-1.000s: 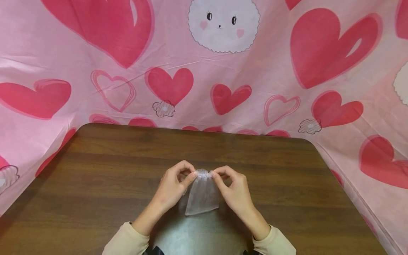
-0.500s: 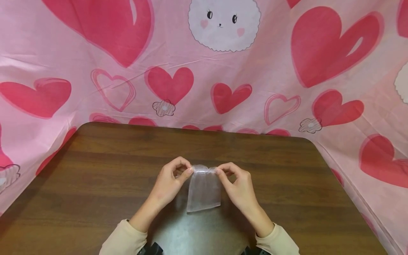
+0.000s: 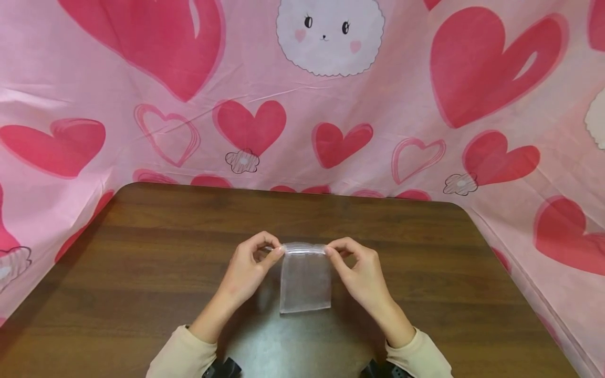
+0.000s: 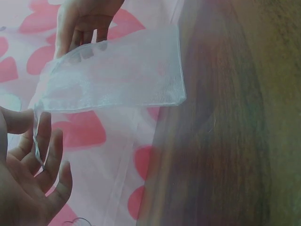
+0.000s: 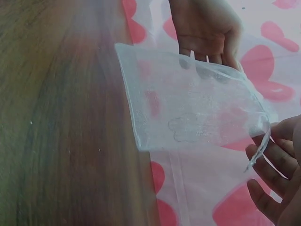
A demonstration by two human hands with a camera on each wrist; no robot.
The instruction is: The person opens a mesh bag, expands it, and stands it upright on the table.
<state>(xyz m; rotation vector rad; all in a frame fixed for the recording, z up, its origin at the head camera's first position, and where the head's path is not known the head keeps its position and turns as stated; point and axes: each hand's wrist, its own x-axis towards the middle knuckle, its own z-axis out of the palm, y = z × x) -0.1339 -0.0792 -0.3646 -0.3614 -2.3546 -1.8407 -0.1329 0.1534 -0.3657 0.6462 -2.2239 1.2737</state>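
The sheer white bag [image 3: 305, 283] is in the lower middle of the head frame, between the left hand [image 3: 248, 268] and the right hand [image 3: 363, 270]. Each hand has thumb and finger together, pinched on the bag: the left grip at its upper left corner, the right grip at its upper right corner. Both grips stand at about the same height in the frame, and the gathered edge runs almost straight between them.

From this line the body of the bag extends toward the bottom of the frame. Its long axis goes from the gathered edge to the lower hem, roughly across the line which joins the two hands. Neither hand is clearly nearer; the bag lies quite evenly between both. In my judgement this relation is the important one: a sideways pull acts along the gathered edge, not along the length of the bag.

In the left wrist view the bag extends from the left grip to the right, and a twisted cord [image 4: 36, 143] hangs by the fingers. In the right wrist view it extends to the left, with another cord end [image 5: 254, 159] near the fingers. The bag seems to be held over the brown table [image 3: 165, 273], but whether the lower hem touches it, I cannot tell from the head view
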